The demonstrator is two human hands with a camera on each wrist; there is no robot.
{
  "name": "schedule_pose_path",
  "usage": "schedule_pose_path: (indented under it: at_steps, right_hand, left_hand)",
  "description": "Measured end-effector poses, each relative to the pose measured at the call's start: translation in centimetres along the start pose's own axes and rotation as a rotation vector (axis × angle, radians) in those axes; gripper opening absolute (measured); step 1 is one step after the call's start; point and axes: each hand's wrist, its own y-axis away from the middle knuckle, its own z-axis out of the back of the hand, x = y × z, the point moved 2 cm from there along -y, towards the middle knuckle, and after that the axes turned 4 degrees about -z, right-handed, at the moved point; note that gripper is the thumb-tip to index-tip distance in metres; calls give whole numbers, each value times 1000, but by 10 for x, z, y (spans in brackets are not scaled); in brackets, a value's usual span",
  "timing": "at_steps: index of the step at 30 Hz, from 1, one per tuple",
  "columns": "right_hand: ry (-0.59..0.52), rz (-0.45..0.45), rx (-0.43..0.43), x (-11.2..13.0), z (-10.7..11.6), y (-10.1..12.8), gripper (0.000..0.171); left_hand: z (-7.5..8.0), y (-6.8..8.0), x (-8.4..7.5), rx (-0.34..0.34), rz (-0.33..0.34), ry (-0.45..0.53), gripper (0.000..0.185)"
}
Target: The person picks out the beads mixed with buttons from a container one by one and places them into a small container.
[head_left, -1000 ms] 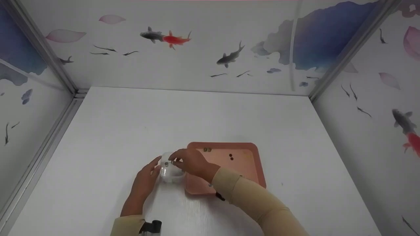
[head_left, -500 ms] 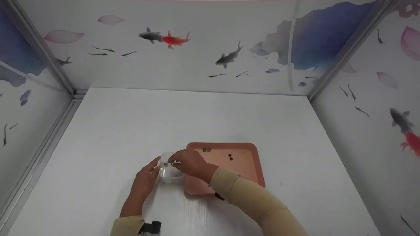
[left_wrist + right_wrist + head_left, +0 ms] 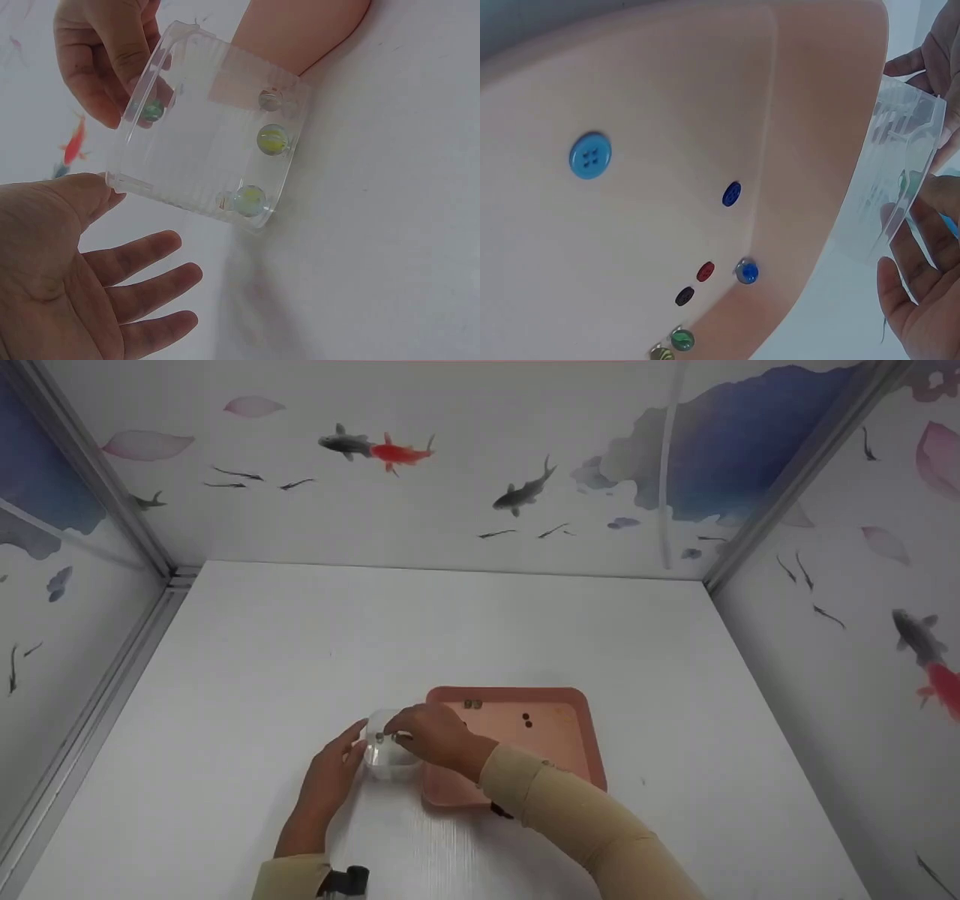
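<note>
A clear plastic container [image 3: 394, 769] stands left of the tray, with several glass marbles inside; a yellow-streaked marble [image 3: 274, 139] lies at its bottom. Thumb at the rim, my left hand [image 3: 330, 776] rests against the container's left side, its other fingers spread and fairly straight in the left wrist view. From the right, my right hand [image 3: 436, 735] reaches over the rim. Its fingers pinch a green marble [image 3: 152, 110], seen through the wall just inside the opening. The right wrist view shows the same pinch, partly hidden by the container.
A pink tray [image 3: 589, 735] sits under my right forearm. It holds a light blue button [image 3: 590, 155], a dark blue button [image 3: 731, 193], a red button [image 3: 706, 271], a dark button [image 3: 685, 296], a blue marble [image 3: 747, 271] and a green marble [image 3: 682, 340]. Printed walls enclose the white table [image 3: 465, 622].
My right hand shifts only slightly at the container's opening, and a small dark spot in the tray shows beside it. My left hand and the container stay in place.
</note>
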Motion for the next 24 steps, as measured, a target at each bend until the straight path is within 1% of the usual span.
schedule_pose_path:
  at_steps: [6, 14, 20, 24]
  right_hand:
    - [14, 34, -5, -1, -2, 1, 22]
    - [47, 90, -86, -1, 0, 4, 28]
    - [94, 83, -102, -2, 2, 5, 33]
    - [136, 86, -131, -3, 1, 7, 39]
  left_hand:
    - [0, 0, 0, 0, 6, 2, 46]
    - [-1, -1, 1, -5, -21, 15, 46]
    - [-1, -2, 1, -11, -33, 17, 46]
    - [-1, -2, 2, -7, -29, 13, 46]
